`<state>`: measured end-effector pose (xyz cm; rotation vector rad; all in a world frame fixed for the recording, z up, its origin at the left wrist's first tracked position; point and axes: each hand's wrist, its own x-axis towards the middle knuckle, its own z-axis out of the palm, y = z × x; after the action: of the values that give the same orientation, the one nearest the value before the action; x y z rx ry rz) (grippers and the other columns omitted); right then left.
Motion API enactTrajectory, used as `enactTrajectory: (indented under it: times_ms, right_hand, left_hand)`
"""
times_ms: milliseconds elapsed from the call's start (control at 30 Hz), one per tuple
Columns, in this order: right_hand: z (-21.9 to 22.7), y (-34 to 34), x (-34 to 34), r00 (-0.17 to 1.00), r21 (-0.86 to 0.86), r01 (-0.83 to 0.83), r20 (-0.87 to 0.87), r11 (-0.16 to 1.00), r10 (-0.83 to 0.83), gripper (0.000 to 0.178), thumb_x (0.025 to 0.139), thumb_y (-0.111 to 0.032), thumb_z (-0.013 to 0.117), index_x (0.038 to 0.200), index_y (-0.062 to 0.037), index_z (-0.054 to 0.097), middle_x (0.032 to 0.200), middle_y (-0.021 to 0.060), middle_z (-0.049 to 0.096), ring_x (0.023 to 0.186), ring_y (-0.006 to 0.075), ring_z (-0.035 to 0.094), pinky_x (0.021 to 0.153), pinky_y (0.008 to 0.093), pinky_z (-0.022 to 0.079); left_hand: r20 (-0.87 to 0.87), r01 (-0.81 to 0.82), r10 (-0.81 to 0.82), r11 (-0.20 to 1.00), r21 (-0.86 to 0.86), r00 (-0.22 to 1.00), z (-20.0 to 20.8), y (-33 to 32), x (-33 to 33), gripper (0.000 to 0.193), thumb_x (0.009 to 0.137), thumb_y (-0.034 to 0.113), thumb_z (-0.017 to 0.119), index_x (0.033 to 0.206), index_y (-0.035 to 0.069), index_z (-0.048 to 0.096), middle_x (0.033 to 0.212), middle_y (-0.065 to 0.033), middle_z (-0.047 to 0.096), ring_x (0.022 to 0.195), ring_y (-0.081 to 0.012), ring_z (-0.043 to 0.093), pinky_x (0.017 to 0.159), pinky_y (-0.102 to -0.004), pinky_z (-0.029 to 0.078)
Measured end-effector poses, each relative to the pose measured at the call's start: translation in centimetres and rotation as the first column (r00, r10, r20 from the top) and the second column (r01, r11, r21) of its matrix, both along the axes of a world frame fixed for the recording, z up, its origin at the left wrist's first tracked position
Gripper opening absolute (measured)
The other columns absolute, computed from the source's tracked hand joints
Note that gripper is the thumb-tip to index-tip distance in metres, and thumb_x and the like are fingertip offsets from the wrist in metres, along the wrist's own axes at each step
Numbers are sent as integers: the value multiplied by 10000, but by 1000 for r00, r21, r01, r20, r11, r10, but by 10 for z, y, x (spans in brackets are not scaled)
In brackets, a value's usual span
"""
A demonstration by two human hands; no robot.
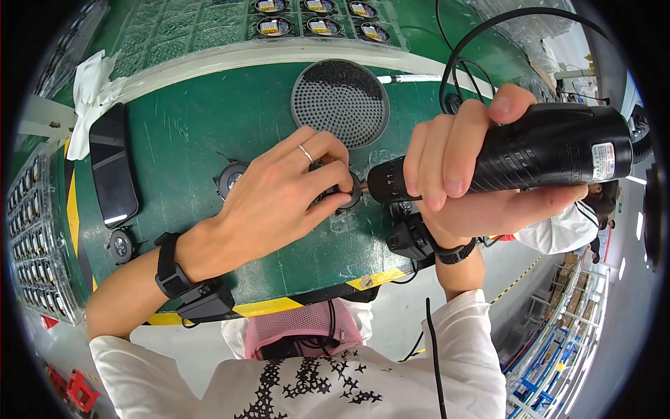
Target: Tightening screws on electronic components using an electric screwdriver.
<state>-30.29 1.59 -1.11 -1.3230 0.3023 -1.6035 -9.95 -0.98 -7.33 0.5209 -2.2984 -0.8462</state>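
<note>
My right hand [453, 167] is wrapped around a thick black electric screwdriver [558, 150], held nearly level with its nose pointing left. My left hand [265, 202] pinches a small round black part [354, 193] on the green bench, its fingers hiding much of it. The screwdriver's bit meets the right side of that part. Just beyond the hands lies a round grey dish [338, 119] dotted with holes, small dark screws heaped along its far side. Another round black part [230, 179] sits beside my left hand, partly covered by it.
A black phone [114, 167] lies at the bench's left, with a round black part [121, 245] near it. White cloth [89, 98] hangs at the far left corner. Clear trays [209, 28] of round parts stand behind a pale rail. A black cable [481, 35] loops at far right.
</note>
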Motion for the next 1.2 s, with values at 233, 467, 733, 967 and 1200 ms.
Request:
enactTrajectory:
  times_ms: [233, 467, 733, 967, 1200]
  right_hand:
    - [0, 1, 2, 1000, 11, 4, -12, 1000, -4, 902, 914, -865, 387, 1288, -47, 459, 665, 25, 555, 484, 151, 541, 453, 309, 453]
    - [0, 2, 4, 999, 8, 12, -38, 1000, -11, 905, 916, -865, 384, 1291, -45, 458, 665, 32, 560, 495, 153, 553, 459, 309, 465]
    - [0, -3, -5, 998, -11, 10, -57, 1000, -11, 935, 900, -879, 388, 1293, -34, 467, 676, 36, 569, 476, 150, 537, 453, 309, 454]
    - [-4, -7, -9, 997, 12, -9, -71, 1000, 10, 995, 871, -912, 376, 1315, -27, 470, 672, 37, 575, 446, 146, 509, 427, 309, 421]
    - [-8, -2, -6, 996, 83, 37, -89, 996, -29, 1046, 838, -940, 385, 1311, -10, 460, 660, 44, 569, 425, 142, 491, 417, 309, 415]
  left_hand:
    - [5, -6, 6, 1000, -17, 1000, -1, 0, -1, 144, 821, 102, 783, 858, 60, 650, 1035, -32, 592, 971, -244, 595, 819, -380, 532]
    - [2, 0, 0, 1000, 1, 1000, -3, 0, 0, 124, 828, 96, 769, 832, 56, 651, 1029, -32, 596, 968, -243, 594, 820, -375, 530]
    - [-21, -51, 52, 997, 64, 998, 4, 2, -1, 392, 766, 152, 846, 1078, 54, 629, 1086, -70, 645, 999, -317, 613, 869, -420, 525]
    - [80, 1, 4, 998, -64, 997, 1, 1, 0, 445, 767, 218, 835, 1103, 52, 594, 1097, -78, 597, 1042, -293, 573, 930, -398, 506]
    - [102, 21, -12, 996, -83, 995, 1, 0, 0, 451, 759, 224, 837, 1102, 56, 598, 1079, -74, 593, 1029, -285, 569, 932, -390, 503]
